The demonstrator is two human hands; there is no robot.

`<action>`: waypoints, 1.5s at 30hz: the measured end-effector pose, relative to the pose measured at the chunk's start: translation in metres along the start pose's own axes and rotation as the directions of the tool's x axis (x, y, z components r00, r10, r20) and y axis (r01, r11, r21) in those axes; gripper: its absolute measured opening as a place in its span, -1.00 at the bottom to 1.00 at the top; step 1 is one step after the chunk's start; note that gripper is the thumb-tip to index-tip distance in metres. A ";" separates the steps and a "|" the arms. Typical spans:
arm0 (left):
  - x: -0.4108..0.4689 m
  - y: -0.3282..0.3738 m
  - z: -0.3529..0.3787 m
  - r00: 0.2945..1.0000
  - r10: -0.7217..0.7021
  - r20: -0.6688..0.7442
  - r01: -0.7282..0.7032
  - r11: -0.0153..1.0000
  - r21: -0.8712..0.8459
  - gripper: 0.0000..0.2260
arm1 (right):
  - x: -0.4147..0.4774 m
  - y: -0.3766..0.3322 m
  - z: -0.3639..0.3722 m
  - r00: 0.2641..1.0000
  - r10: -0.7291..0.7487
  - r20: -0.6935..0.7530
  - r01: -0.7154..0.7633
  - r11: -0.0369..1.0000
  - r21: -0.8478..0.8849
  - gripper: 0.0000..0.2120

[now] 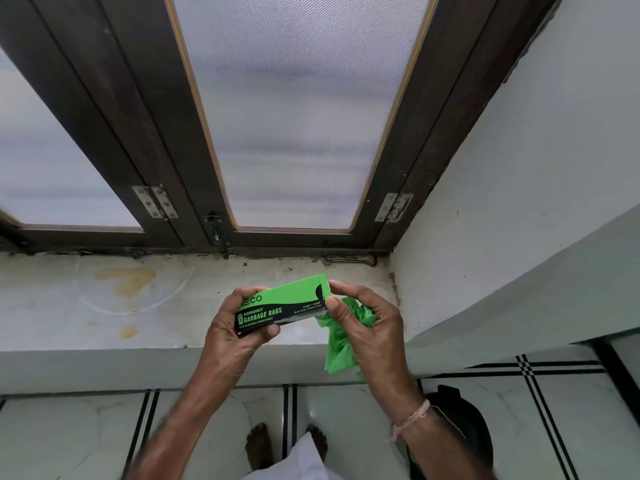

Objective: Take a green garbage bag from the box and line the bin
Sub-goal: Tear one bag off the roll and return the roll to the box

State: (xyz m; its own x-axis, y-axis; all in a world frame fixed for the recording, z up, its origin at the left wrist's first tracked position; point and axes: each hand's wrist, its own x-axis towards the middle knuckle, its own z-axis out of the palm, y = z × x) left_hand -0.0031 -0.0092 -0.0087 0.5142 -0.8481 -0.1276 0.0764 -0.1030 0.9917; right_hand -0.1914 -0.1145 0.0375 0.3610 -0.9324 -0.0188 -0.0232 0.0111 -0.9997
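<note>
Garbage bag (341, 336) crumpled in right hand (363, 327) grip; left hand (239, 323) clenches box (282, 306). Risk: thin film tears or slips if tugged.

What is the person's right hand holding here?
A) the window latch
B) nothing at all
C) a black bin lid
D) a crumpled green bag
D: the right hand clutches a crumpled green bag beside the open end of the box, which the left hand holds.

box (282, 308) above sill (104, 306) | bag (341, 344) right of box | bin (460, 420) on floor (346, 420), lower right
</note>
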 end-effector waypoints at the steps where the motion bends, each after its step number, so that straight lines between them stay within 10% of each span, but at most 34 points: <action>1: 0.000 0.000 0.000 1.000 0.006 -0.004 -0.005 1.000 0.013 -0.51 | 0.001 0.002 0.001 1.000 -0.002 0.003 0.002 1.000 -0.011 -0.75; 10: 0.014 -0.016 0.002 0.995 0.074 -0.065 -0.058 0.972 0.229 -0.54 | 0.005 0.037 0.002 0.982 -0.168 0.086 0.187 0.926 -0.327 -0.63; 14: 0.037 -0.037 0.000 0.985 0.163 -0.063 -0.072 0.704 0.706 -0.47 | 0.016 0.049 -0.002 0.990 0.129 0.056 -0.107 0.950 -0.292 -0.69; 20: 0.049 -0.032 0.004 0.977 0.211 -0.041 -0.075 0.515 0.854 -0.35 | 0.025 0.037 0.002 0.912 0.410 -0.019 -0.409 0.906 -0.105 -0.55; 22: 0.033 -0.011 0.023 0.960 0.279 0.001 -0.175 0.599 0.782 -0.31 | 0.025 0.026 0.001 0.900 0.437 0.005 -0.435 0.897 -0.071 -0.47; 26: -0.005 0.023 0.072 0.950 -0.070 0.304 -0.062 0.913 0.404 -0.24 | 0.016 0.012 -0.001 0.864 0.494 0.097 -0.497 0.867 0.020 -0.42; 31: -0.018 0.009 0.083 0.963 -0.084 0.256 0.033 0.980 0.194 -0.65 | -0.009 0.008 -0.019 0.837 0.533 0.119 -0.535 0.756 0.377 -0.47; 45: -0.153 -0.010 0.195 0.883 -0.460 0.096 0.465 0.885 -0.039 -0.38 | -0.115 0.039 -0.178 0.931 0.357 0.072 -0.361 0.930 0.062 -0.68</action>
State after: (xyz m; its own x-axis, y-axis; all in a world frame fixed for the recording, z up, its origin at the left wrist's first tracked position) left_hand -0.2491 0.0206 0.0037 0.3365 -0.7514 -0.5675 0.3397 -0.4652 0.8174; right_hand -0.3998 -0.0716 0.0043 0.3952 -0.8385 -0.3753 -0.0939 0.3695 -0.9245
